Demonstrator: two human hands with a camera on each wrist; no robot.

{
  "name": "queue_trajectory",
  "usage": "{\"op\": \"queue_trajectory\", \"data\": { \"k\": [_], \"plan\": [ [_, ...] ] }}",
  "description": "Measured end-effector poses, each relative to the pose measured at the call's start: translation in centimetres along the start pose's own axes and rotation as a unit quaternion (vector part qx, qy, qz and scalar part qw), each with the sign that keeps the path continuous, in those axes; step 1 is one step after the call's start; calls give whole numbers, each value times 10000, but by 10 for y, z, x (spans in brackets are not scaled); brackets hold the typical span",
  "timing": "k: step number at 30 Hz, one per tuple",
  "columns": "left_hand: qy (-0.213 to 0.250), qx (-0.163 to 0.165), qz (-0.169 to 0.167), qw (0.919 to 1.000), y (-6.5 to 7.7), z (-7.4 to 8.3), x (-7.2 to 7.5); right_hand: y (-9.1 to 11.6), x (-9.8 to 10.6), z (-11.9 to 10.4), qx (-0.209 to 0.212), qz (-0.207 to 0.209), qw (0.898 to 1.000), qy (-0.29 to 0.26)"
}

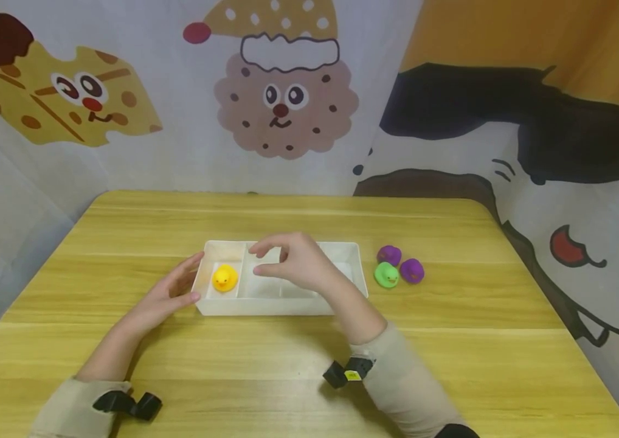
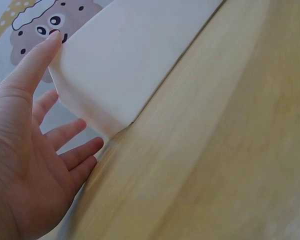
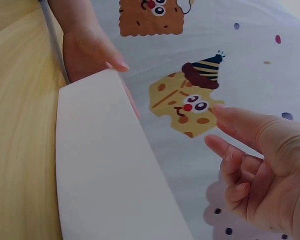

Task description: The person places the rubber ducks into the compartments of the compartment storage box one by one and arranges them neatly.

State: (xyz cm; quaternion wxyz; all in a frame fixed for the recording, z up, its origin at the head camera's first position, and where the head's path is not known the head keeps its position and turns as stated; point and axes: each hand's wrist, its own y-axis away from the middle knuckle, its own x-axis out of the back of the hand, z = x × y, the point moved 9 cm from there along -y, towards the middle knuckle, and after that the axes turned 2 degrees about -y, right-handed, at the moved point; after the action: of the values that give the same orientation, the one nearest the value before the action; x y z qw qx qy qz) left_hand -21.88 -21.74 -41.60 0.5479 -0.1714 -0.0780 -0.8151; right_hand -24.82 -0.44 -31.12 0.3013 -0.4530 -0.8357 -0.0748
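A white divided tray lies lengthwise on the table, with a yellow rubber duck in its leftmost compartment. My left hand rests at the tray's left end, thumb by the near corner and fingers along the end wall. In the left wrist view those fingers are spread and fairly straight beside the tray's wall. Above the tray's middle hovers my right hand, thumb and forefinger parted with nothing between them. The right wrist view shows the same gap, the other fingers loosely bent.
Right of the tray, a green rubber duck sits close to two purple ducks, one behind it and one beside it. The wooden table reaches back to a cartoon-printed cloth.
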Motion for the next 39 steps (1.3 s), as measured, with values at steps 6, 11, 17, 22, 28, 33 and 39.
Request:
{"op": "queue_trajectory", "data": {
  "k": [6,11,17,22,28,33,39],
  "plan": [
    [1,-48,-12,10000,0,0,0,17,19,-1,145,158,9998,2],
    [16,-31,-29,10000,-1,-2,0,31,33,2,154,346,9991,167],
    [10,17,1,10000,-1,-3,1,47,51,7,252,618,9977,148],
    [24,4,5,10000,-1,-2,0,64,68,18,0,811,9966,151],
    [12,21,-5,10000,-1,-1,-1,86,89,30,-259,1062,9939,144],
    [-16,88,8,10000,-1,-3,1,102,104,40,-216,1338,9908,15],
    [-29,139,2,9999,-1,-5,2,118,122,52,-134,1584,9872,-94]
  ]
}}
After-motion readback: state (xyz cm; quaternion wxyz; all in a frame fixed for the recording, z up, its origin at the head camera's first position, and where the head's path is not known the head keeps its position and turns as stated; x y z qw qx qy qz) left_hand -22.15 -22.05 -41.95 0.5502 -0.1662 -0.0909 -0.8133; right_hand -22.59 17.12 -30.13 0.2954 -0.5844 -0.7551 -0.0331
